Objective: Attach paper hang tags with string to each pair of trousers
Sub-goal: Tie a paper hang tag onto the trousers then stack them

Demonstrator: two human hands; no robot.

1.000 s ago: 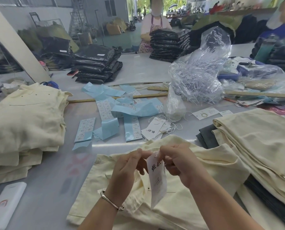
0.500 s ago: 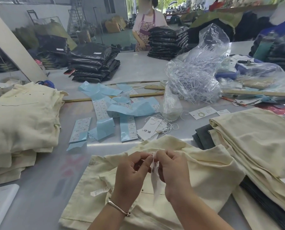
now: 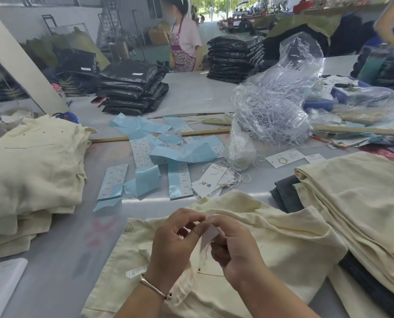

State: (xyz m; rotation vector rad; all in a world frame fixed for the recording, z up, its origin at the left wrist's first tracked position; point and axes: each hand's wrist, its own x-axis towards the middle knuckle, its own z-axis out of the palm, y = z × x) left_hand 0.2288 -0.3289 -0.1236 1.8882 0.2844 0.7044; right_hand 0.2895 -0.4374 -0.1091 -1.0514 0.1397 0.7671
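A cream pair of trousers [image 3: 290,244] lies on the table in front of me, waistband toward me. Above it my left hand [image 3: 175,244] and my right hand [image 3: 235,249] meet fingertip to fingertip, both pinching a white paper hang tag [image 3: 208,235] and its string. The tag hangs edge-on between the hands, so its print is hidden. More white hang tags with strings [image 3: 211,181] lie loose on the table beyond the trousers.
Folded cream trousers are stacked at left [image 3: 28,168] and at right [image 3: 361,203]. Blue label strips [image 3: 159,157] are scattered mid-table. A clear bag of plastic fasteners [image 3: 281,106] stands behind. A white phone [image 3: 1,285] lies near left. A person stands by black bagged stacks [image 3: 131,88].
The hang tag, held flat and readable a second ago, has turned edge-on and been drawn up between my fingertips. My hands have moved lower over the waistband.
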